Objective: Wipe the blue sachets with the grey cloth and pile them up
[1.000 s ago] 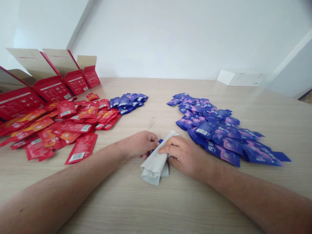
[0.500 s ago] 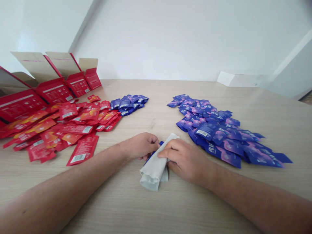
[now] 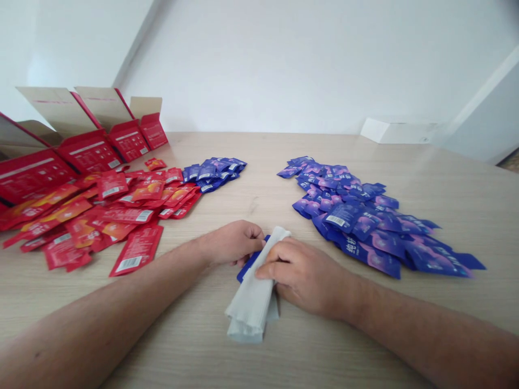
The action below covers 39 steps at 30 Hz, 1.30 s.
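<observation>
My left hand (image 3: 239,243) is closed, its thumb and fingers pinching the upper left edge of a blue packet (image 3: 248,266). Most of that packet is hidden behind a folded white ribbed cloth (image 3: 252,300). My right hand (image 3: 302,273) grips the cloth from the right, thumb on top and the other fingers curled beneath. The cloth slants over the table, its loose layered end towards me and its far end just beyond my right fingers. Both hands are close together at the middle.
Red sachets (image 3: 133,216) lie heaped on the left, before open red cartons (image 3: 91,151). A small pile of blue sachets (image 3: 214,172) adjoins them. More blue-purple sachets (image 3: 365,216) spread out on the right. A white box (image 3: 399,131) stands by the wall at the back right.
My right hand and the white cloth have shifted slightly towards me and to the left. More of the blue packet shows beside the cloth. My left hand has stayed nearly still.
</observation>
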Available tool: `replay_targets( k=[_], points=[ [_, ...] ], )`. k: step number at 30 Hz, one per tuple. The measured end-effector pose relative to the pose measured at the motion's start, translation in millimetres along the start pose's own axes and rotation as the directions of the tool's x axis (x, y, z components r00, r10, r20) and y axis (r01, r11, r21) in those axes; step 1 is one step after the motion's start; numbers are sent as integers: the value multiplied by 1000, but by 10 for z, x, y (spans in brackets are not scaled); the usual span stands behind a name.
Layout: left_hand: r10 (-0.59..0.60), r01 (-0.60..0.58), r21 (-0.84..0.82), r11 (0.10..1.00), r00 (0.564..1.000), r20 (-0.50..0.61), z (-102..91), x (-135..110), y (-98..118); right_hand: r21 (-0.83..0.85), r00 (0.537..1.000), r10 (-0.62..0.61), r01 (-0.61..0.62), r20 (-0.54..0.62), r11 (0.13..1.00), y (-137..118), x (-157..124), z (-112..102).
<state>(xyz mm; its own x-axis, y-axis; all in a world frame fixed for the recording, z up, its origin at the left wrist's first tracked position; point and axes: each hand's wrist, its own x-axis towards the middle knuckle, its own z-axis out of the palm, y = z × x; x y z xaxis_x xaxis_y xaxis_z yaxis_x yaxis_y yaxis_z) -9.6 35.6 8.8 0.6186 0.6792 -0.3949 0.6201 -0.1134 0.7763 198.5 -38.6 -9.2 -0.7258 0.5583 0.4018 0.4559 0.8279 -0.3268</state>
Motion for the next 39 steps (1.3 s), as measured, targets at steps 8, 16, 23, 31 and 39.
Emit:
replay_targets(
  k=[8,16,23,31,39],
  points=[
    [-24,24,-21,999,1000,9,-1,5,1,-19,997,71,-72,-30,997,32,0,-25],
    [-37,37,-34,999,999,2,11,2,11,-30,993,106,-107,-44,994,53,-6,-34],
    [-13,13,-12,1000,1000,-4,3,12,-1,-23,1000,-8,9,12,1000,4,-2,-11],
    [-9,9,-20,1000,1000,5,6,14,-12,-27,999,35,-36,-32,999,21,-5,-23],
    [-27,27,-19,999,1000,4,7,15,-20,-37,993,108,-109,-45,993,49,-6,-39]
  ],
)
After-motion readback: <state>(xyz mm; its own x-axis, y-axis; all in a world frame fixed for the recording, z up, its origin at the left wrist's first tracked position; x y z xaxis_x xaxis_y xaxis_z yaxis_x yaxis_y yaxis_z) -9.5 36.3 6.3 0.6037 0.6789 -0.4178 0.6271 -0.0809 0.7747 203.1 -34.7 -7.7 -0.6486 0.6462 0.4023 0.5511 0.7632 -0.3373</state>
